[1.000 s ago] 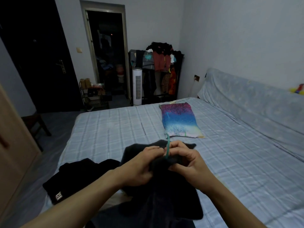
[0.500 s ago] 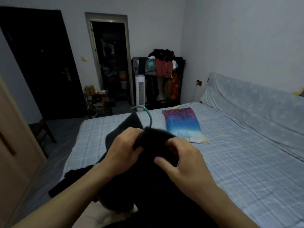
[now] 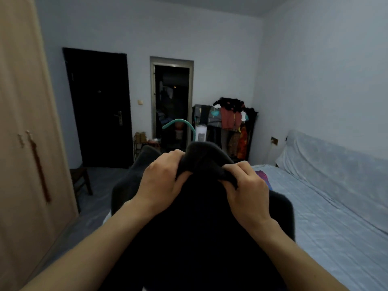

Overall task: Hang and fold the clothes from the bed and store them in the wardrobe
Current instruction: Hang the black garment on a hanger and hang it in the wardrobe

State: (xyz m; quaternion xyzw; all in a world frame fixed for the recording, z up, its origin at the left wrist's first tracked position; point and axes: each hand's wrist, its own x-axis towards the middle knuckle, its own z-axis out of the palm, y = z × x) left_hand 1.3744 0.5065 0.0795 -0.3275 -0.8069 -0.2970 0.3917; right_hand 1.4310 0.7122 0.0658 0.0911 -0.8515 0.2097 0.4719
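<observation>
Two hands bunch the collar of a black garment (image 3: 199,227) at the centre of my view. The left hand (image 3: 161,181) sits at 9 o'clock of the collar and the right hand (image 3: 247,190) at 3 o'clock. Each grip pinches a thick fold of the cloth, fingers curled into it. The fabric looks soft, matte and fleece-like, rounded into a hump at the neck. The garment is held up in the air by the bed's left edge, its shoulders sloping out to either side and its body falling broad and dark toward 6 o'clock. A teal hanger hook (image 3: 180,122), a thin smooth curve, rises from the collar at 12 o'clock. The bed (image 3: 325,217), under a pale blue sheet, spreads from 3 to 5 o'clock, with a cloth-draped headboard (image 3: 336,156) along the right wall. A sliver of a multicoloured pillow (image 3: 263,177) shows just beside the right hand. The wardrobe (image 3: 25,143), flat and light wood-toned, fills the frame's edge at 9 o'clock, its handles blurred. Between wardrobe and bed, a strip of grey floor (image 3: 100,179) runs toward a black door (image 3: 98,106) at 11 o'clock. A dark stool (image 3: 80,181) stands in that strip near the wardrobe. Beyond the hook are an open doorway (image 3: 172,91), a white tower appliance (image 3: 201,133) and a loaded clothes rack (image 3: 228,120) at 1 o'clock.
</observation>
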